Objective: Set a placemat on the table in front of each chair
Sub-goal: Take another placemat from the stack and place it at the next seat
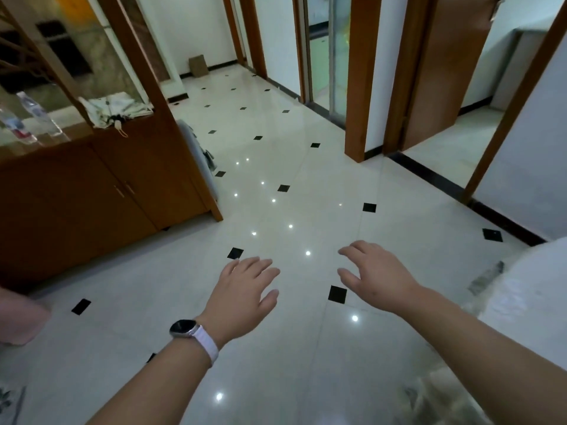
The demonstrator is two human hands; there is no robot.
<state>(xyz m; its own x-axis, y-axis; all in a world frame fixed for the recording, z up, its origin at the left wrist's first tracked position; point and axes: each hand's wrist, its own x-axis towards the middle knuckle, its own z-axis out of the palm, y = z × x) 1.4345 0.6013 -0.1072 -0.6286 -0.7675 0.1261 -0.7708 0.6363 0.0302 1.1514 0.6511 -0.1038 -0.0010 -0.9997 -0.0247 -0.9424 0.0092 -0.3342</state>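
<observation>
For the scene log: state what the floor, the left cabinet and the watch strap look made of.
Floor: pale tile, ceramic or polished stone, high gloss; it mirrors the ceiling lights.
Cabinet: reddish-brown wood or veneer, satin finish; the doors show only a soft sheen.
Watch strap: white, matte, perhaps silicone or fabric; too blurred to tell.

Below you spreads a glossy white tiled floor [306, 185] with small black diamond insets. A brown wooden cabinet [92, 191] stands on it at your left, a small cardboard box [198, 65] far off.
</observation>
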